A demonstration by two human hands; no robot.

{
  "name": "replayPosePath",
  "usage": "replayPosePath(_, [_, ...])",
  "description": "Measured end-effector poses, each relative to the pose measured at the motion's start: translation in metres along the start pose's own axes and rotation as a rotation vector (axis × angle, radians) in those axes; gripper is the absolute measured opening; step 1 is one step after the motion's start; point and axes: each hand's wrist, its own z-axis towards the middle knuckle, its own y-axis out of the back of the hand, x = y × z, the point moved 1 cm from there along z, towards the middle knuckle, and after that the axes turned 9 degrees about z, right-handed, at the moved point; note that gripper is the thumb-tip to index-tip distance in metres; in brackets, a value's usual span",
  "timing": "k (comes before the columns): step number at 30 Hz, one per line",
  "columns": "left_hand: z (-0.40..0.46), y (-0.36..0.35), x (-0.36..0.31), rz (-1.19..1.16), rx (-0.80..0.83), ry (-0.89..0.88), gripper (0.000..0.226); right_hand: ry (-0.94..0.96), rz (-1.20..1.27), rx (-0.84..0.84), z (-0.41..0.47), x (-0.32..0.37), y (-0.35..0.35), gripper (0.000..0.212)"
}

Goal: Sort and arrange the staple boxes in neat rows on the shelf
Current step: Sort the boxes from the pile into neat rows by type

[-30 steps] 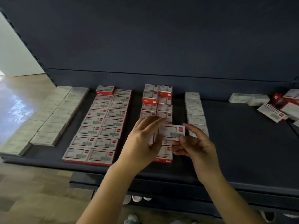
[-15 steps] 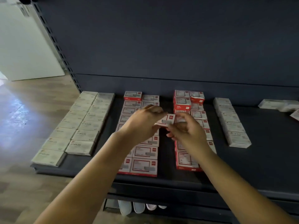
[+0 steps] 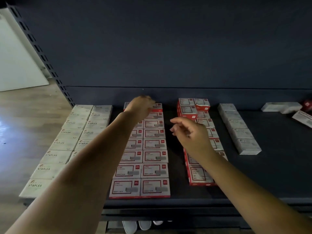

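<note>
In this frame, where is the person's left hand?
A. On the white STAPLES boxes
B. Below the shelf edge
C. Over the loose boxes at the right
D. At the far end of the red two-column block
D: the left hand reaches to the back of the red two-column block, by the shelf's rear wall.

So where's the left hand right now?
In the head view the left hand reaches to the back of the shelf, over the far end of the double row of red boxes, left of the right hand.
</note>
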Motion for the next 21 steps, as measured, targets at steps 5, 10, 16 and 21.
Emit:
replayPosePath(5, [-0.01,-0.018,0.013,-0.102,-0.057,0.018,0.027,-0.068,0.042,0.035,-0.003,0.0,-0.002,0.024])
replayPosePath(10, [-0.017,-0.027,0.024,-0.142,-0.095,0.092,0.034,-0.11,0.081,0.038,-0.004,-0.003,-0.004,0.024])
replayPosePath(16, [-0.015,-0.027,0.017,-0.213,-0.166,0.167,0.032,-0.114,0.093,0.049,-0.008,-0.006,-0.007,0.023])
replayPosePath(21, [-0.013,-0.027,0.014,-0.209,-0.184,0.158,0.03,-0.132,0.094,0.047,-0.011,-0.01,-0.005,0.023])
